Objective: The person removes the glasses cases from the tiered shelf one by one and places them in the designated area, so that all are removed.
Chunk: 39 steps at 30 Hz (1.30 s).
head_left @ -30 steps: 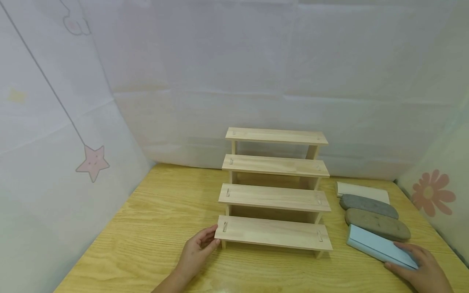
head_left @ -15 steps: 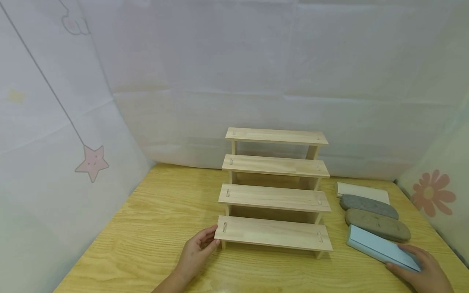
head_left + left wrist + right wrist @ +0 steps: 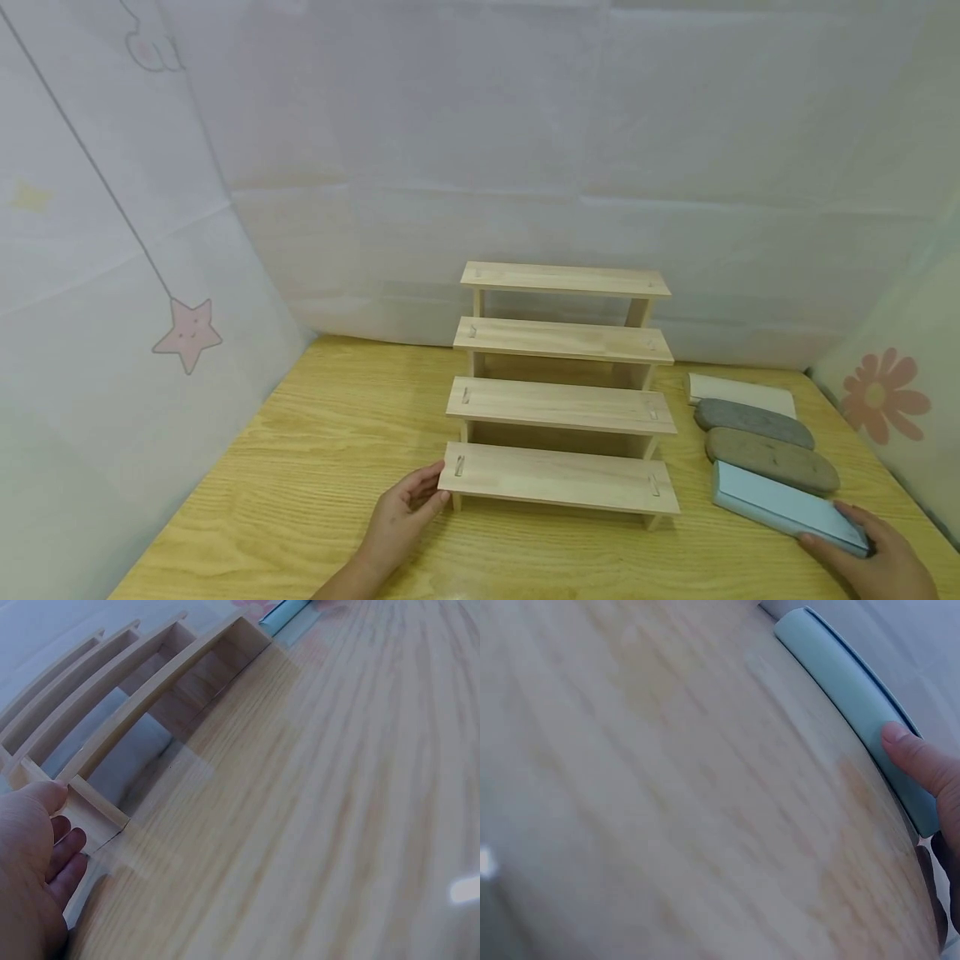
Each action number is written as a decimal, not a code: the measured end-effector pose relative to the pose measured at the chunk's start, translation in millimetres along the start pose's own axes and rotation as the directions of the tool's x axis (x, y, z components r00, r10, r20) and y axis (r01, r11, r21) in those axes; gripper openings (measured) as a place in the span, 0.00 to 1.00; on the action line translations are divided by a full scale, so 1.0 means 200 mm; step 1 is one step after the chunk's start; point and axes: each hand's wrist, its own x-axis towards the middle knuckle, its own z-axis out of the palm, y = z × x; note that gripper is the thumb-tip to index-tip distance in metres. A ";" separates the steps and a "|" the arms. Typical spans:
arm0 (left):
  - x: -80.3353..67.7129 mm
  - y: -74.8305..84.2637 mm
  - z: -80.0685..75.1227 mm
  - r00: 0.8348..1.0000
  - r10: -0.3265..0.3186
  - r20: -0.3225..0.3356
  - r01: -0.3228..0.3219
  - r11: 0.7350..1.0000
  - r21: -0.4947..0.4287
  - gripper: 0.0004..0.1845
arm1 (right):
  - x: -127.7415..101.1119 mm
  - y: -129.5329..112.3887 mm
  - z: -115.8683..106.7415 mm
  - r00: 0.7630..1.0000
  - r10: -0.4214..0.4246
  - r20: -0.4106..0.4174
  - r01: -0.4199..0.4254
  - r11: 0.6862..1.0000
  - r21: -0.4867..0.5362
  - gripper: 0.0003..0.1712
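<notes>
A pale wooden tiered display stand stands on the table, its lowest shelf nearest me. My left hand holds the left end of that shelf; in the left wrist view the thumb presses its front corner. At the right lies a light blue glasses case, long and flat-topped. My right hand grips its near right end, with the thumb along its front side in the right wrist view. The fingers behind the case are partly hidden.
Behind the blue case lie an olive-brown case, a grey case and a cream case, in a row right of the stand. The wood-grain table meets pale cloth walls at the back and sides.
The blue glasses case has slid a little right and toward me with my right hand, drawing slightly away from the olive-brown case. My left hand keeps its place on the shelf.
</notes>
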 end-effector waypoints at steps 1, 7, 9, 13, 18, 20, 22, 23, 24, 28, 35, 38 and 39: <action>0.00 0.00 0.00 1.000 0.000 0.000 0.000 1.000 -0.001 0.22 | -0.01 0.00 0.00 1.000 0.026 -0.012 -0.026 1.000 0.006 0.63; -0.01 0.00 0.00 1.000 -0.002 0.003 0.002 1.000 -0.008 0.22 | -0.04 -0.05 0.02 0.981 0.181 -0.063 -0.180 0.983 0.027 0.65; -0.01 0.00 0.00 1.000 -0.002 0.004 0.002 1.000 -0.008 0.22 | -0.04 -0.06 0.02 0.976 0.203 -0.081 -0.201 0.979 0.029 0.65; 0.00 0.01 0.00 1.000 0.001 0.003 -0.001 1.000 -0.003 0.22 | -0.05 -0.07 0.01 0.972 0.216 -0.093 -0.214 0.976 0.030 0.64; 0.00 0.01 0.00 1.000 0.005 0.001 -0.005 1.000 0.025 0.22 | -0.04 -0.07 0.01 0.967 0.228 -0.117 -0.223 0.974 0.047 0.63; 0.00 0.01 0.00 1.000 0.004 0.001 -0.004 0.999 0.034 0.22 | -0.04 -0.08 0.01 0.964 0.232 -0.131 -0.226 0.972 0.059 0.63; 0.00 0.01 0.00 1.000 0.003 0.000 -0.003 0.999 0.036 0.22 | -0.04 -0.08 0.01 0.961 0.235 -0.145 -0.227 0.971 0.071 0.63; 0.00 0.01 0.00 1.000 0.003 0.000 -0.003 0.999 0.035 0.22 | -0.03 -0.08 0.01 0.959 0.237 -0.153 -0.228 0.971 0.078 0.63; 0.00 0.01 0.00 1.000 0.002 0.000 -0.002 0.999 0.033 0.22 | -0.03 -0.08 0.01 0.958 0.237 -0.159 -0.226 0.970 0.083 0.63; 0.00 0.01 -0.01 1.000 -0.001 0.002 0.001 1.000 0.020 0.23 | -0.02 -0.07 0.01 0.955 0.237 -0.177 -0.222 0.970 0.097 0.62; 0.00 0.01 -0.01 1.000 0.001 0.006 -0.001 1.000 0.006 0.23 | -0.01 -0.07 0.01 0.954 0.242 -0.178 -0.228 0.969 0.098 0.61; 0.00 0.01 -0.01 1.000 0.000 0.008 0.000 1.000 0.002 0.23 | 0.00 -0.07 0.01 0.956 0.235 -0.177 -0.220 0.970 0.104 0.61; 0.00 0.01 -0.01 1.000 0.000 0.008 0.000 1.000 0.002 0.23 | 0.00 -0.07 0.00 0.957 0.229 -0.176 -0.213 0.971 0.105 0.62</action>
